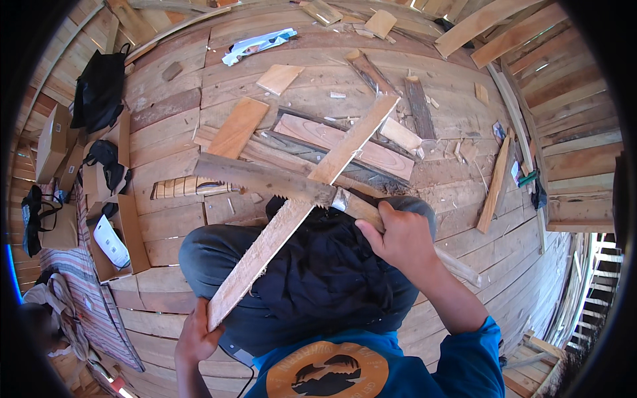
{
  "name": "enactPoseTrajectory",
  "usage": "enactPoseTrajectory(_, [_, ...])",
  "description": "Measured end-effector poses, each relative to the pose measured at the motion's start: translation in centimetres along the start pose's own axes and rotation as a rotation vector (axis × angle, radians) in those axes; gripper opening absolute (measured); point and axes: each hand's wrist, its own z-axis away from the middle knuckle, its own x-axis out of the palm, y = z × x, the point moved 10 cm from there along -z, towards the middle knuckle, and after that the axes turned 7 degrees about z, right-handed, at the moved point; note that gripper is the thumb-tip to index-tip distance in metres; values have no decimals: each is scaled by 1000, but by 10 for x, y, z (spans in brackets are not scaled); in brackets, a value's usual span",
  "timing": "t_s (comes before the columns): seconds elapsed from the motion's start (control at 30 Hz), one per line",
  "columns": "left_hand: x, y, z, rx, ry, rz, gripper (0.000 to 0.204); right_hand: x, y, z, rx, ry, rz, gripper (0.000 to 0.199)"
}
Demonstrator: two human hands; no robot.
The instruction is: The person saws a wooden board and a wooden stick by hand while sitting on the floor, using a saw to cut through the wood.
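You are gripping the near end of a long slat (302, 209) with your left hand (196, 337), fingers closed around its edge down by your left knee. The slat is running up and to the right, away from you, its far end lying over the boards on the plank floor (166, 126). Your right hand (400, 235) is wrapped tight around the wooden handle of a saw (265, 179), fist closed, held above your lap. The saw's rusty blade is lying across the slat about midway along it, pointing left, teeth facing down toward you and touching the slat's edge. You are sitting on the floor with dark cloth (325, 272) bunched over your legs, under the slat. Offcuts (279, 78) and shavings are lying scattered beyond the slat, and open cardboard boxes (116, 242) are standing to your left.
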Motion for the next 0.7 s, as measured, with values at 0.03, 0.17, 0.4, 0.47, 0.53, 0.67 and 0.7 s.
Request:
enactPoseTrajectory(0.03, [0, -1, 0, -4, -3, 4, 45, 2, 3, -2, 8, -24, 13, 53])
enactPoseTrajectory(0.17, [-1, -2, 1, 1, -7, 3, 45, -8, 76, -22, 226, 89, 127, 51])
enactPoseTrajectory(0.4, [-1, 5, -2, 30, -3, 5, 46, -21, 95, -29, 269, 115, 89, 50])
enactPoseTrajectory(0.47, [0, 2, -2, 18, -3, -9, 46, -12, 63, -24, 158, 56, 77, 50])
enactPoseTrajectory(0.53, [0, -5, -1, -6, 1, -30, 47, -3, 33, -18, 69, 23, 36, 50])
enactPoseTrajectory(0.67, [0, -7, -1, 7, -21, 1, 47, -1, 26, -21, 43, 48, 5, 53])
enactPoseTrajectory(0.7, [-1, -6, 0, 4, -17, 9, 47, 1, 41, -26, 77, 74, 21, 53])
